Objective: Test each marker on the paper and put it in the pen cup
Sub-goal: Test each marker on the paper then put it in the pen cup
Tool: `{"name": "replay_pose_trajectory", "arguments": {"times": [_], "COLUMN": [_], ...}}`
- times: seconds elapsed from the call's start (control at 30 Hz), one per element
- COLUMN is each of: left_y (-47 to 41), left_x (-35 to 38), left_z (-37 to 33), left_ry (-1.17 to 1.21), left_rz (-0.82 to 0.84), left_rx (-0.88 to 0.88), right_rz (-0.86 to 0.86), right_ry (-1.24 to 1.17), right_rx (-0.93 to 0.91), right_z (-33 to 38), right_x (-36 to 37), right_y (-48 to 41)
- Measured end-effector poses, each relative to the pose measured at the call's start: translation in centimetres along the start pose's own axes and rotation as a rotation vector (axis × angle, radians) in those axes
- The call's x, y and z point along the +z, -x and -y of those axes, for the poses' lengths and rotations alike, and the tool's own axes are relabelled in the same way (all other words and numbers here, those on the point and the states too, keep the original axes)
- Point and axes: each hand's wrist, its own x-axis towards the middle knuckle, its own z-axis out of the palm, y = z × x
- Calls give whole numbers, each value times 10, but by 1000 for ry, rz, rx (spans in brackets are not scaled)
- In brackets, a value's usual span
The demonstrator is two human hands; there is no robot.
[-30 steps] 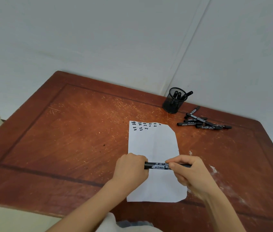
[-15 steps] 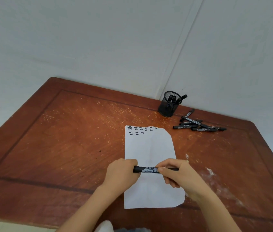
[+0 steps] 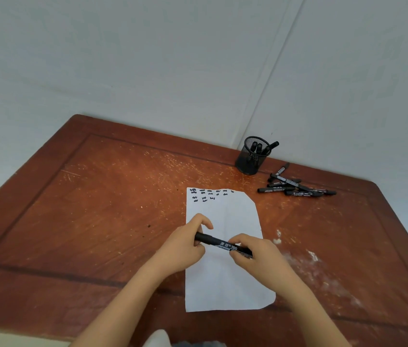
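I hold one black marker [image 3: 219,244] level above the white paper [image 3: 225,279]. My left hand [image 3: 185,246] grips its left end and my right hand [image 3: 258,256] grips its right end. The marker's ends are hidden in my fingers, so I cannot tell whether the cap is on. Black test marks fill the paper's top edge. The black mesh pen cup [image 3: 252,156] stands at the back by the wall with a few markers in it. A pile of several black markers [image 3: 295,187] lies right of the cup.
The worn red-brown wooden table [image 3: 97,209] sits in a corner of white walls. White scuffed patches [image 3: 313,256] mark the surface right of the paper. The table's near edge runs along the bottom of the view.
Both hands kept hold of the marker. Its left end has tilted up and away from me. The camera view has shifted a little.
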Motion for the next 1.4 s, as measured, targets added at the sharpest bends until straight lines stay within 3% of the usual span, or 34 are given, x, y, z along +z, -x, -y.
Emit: {"name": "replay_pose_trajectory", "arguments": {"times": [0.13, 0.2, 0.3, 0.4, 0.63, 0.93, 1.4], "left_y": [-3, -9, -21, -25, -29, -34, -37], "left_x": [-2, 2, 14, 25, 35, 34, 39], "left_z": [1, 12, 46, 77, 90, 86, 94], "left_ry": [321, 314, -162, -526, -766, -803, -789], "left_rz": [-51, -116, -203, -203, -210, -36, -137], "left_rx": [50, 52, -62, -105, -118, -247, -212], "right_rz": [38, -23, -160, -338, -583, -646, -547], "right_ry": [-78, -196, -499, -647, -894, -838, -684], "right_rx": [19, 85, 199, 251, 234, 269, 346], "right_z": [-7, -14, -19, -26, -39, -47, -69], "right_x": [-2, -6, -24, -46, -94, -139, -161], "right_y": [-7, -11, -20, -35, -75, -143, -219]}}
